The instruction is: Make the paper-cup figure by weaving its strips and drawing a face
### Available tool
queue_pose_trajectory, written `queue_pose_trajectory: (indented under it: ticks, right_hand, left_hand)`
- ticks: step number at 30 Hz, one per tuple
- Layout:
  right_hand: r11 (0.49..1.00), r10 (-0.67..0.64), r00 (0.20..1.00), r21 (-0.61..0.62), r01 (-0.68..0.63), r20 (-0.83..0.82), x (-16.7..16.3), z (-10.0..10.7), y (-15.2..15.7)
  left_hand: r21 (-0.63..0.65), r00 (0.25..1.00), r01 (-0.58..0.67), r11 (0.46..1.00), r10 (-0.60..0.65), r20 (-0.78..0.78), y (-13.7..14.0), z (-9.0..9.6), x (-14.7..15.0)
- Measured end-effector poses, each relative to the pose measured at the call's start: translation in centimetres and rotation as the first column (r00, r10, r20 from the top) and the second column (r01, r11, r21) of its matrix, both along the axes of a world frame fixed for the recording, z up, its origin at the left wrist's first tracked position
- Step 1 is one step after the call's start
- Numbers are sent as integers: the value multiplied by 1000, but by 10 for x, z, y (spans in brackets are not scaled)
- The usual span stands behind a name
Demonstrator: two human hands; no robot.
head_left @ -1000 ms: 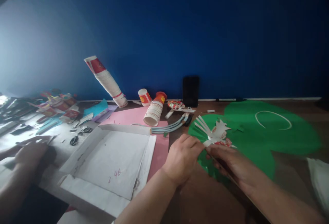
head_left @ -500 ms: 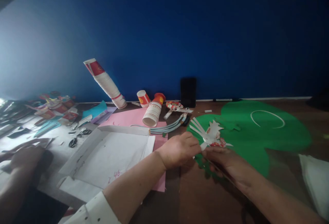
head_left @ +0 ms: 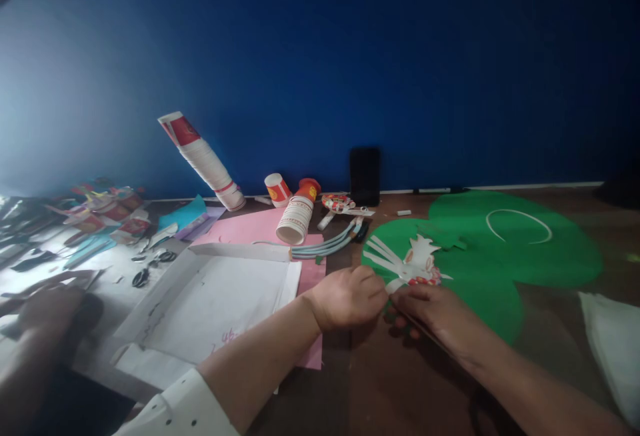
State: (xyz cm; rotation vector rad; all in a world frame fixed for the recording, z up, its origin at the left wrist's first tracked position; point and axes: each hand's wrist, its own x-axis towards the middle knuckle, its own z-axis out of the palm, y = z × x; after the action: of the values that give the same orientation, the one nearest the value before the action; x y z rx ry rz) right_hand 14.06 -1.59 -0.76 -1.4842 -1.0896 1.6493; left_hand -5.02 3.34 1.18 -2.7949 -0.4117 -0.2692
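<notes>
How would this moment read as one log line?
right hand: pinching fringed paper cutout | left hand: curled beside it, hold unclear | beyond: green paper sheet | at left: white cardboard tray

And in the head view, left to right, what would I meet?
Co-worker's hand, leaning stack of cups, single red cup, left hand, right hand, curved white strip, white pile at the edge.

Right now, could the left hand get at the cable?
Probably yes: the cable lies just beyond the left hand, and nothing visible stands between them. That hand is curled close to the white cutout, though; whether it grips it is hidden, so it may have to let go first.
</notes>
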Motion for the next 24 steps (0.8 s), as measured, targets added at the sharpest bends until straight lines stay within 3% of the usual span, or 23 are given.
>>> queue_pose_trajectory:
  ticks: [6,18,21,24]
  right_hand:
    - [1000,0,999,21,-1,54,-2,3,-1]
    - [1000,-30,999,7,29,19,-1,4,-1]
    - [999,-36,999,14,36,16,-2,6,-3]
    - [999,-36,999,-3,37,20,-2,8,-3]
  left_hand:
    - [-22,998,40,999,-39,59,0,-9,0]
    - [-277,997,-32,960,49,54,-1,7,1]
    - [-355,984,-73,932,126,129,-7,7,0]
    - [-490,894,-197,849,361,265,-16,3,1]
